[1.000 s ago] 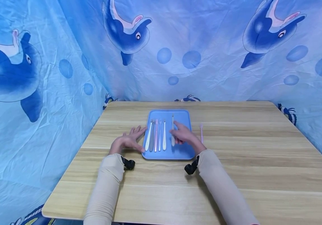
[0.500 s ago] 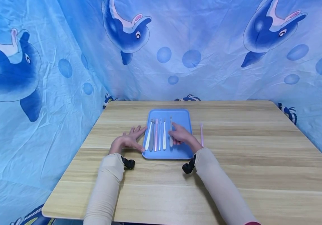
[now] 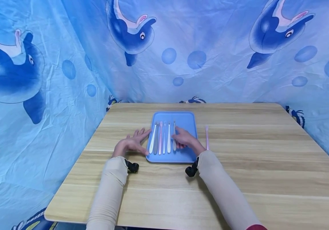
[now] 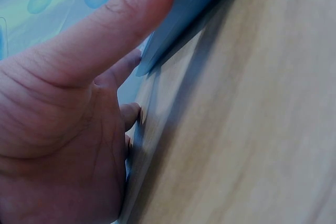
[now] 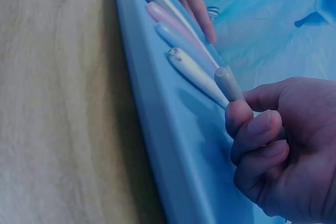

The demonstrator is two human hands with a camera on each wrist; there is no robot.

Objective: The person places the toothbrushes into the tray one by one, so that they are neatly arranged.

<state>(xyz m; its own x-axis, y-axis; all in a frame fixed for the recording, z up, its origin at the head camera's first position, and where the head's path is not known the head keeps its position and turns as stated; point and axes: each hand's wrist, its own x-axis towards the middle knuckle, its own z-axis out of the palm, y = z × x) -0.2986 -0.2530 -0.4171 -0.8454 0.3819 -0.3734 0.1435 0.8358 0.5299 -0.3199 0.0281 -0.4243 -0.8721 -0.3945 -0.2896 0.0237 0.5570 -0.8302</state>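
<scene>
My right hand (image 3: 185, 138) pinches a greyish toothbrush (image 5: 229, 83) between thumb and fingers, over the right part of a blue tray (image 3: 186, 118). The other fingers are curled in below the handle. To its left, several toothbrushes lie side by side on the tray: a white one (image 3: 153, 140), a grey one (image 3: 156, 143), a pink one (image 3: 160, 140), a blue one (image 3: 164, 140) and another white one (image 3: 168, 140). My left hand (image 3: 132, 143) has its fingers spread, with thumb and index finger against the tray's left edge. Whether the held toothbrush touches the tray, I cannot tell.
A pink-purple toothbrush (image 3: 207, 137) lies on the wooden table (image 3: 253, 153) right of the tray, partly behind my right forearm. Blue curtains with dolphins (image 3: 135, 32) hang behind and at the left of the table.
My right hand has moved a little left with the greyish toothbrush, bringing it nearer the row and lower on the tray. The left hand stays at the tray's edge.
</scene>
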